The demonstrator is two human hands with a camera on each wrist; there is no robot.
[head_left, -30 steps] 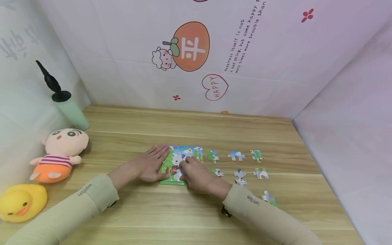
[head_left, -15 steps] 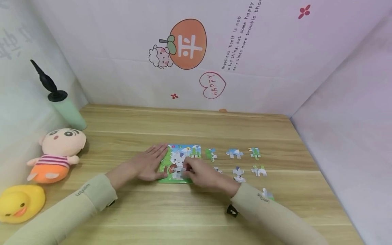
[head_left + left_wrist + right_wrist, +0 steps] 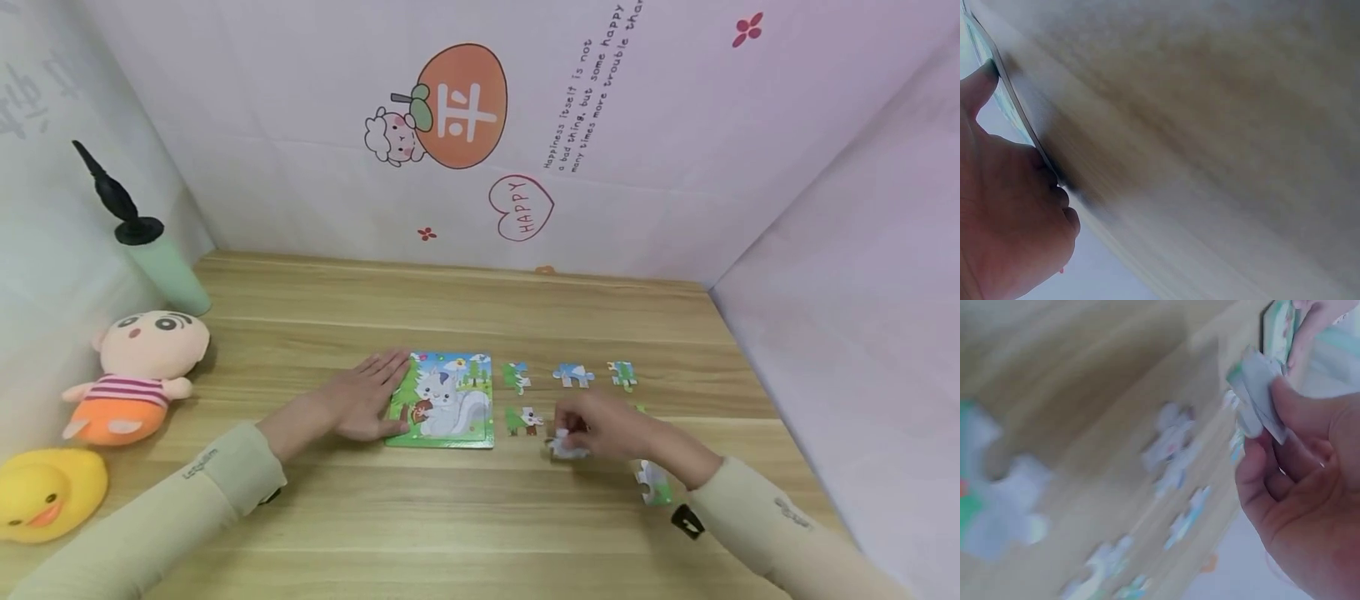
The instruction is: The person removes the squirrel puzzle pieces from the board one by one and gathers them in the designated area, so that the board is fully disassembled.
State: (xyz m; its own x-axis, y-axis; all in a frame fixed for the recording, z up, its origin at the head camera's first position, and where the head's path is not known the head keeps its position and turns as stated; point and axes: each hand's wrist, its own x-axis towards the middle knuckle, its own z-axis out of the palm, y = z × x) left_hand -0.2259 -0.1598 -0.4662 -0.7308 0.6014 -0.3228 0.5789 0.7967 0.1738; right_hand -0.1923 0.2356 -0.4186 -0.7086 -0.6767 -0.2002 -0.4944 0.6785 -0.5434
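Note:
A square puzzle board [image 3: 450,400] with a grey squirrel picture lies flat on the wooden table. My left hand [image 3: 371,396] rests along its left side, fingers stretched, thumb at the lower left corner; the left wrist view catches the thumb [image 3: 982,84] against the board. Right of the board, my right hand [image 3: 615,425] pinches a greyish puzzle piece [image 3: 1257,390] between thumb and fingers, above the table. Its print is blurred. A green and white piece [image 3: 523,421] lies between board and hand. The hand covers part of the loose pieces beneath it.
More loose pieces lie to the right, including a blue one [image 3: 573,375], a green one [image 3: 622,374] and a grey-green one [image 3: 655,483]. At the left side stand a plush doll [image 3: 138,375], a yellow duck [image 3: 52,496] and a green hand pump [image 3: 168,271]. Fabric walls enclose the table.
My right hand has moved from the board to the right with a greyish puzzle piece in its fingers, uncovering the squirrel's tail. The left hand has stayed on the board's left side.

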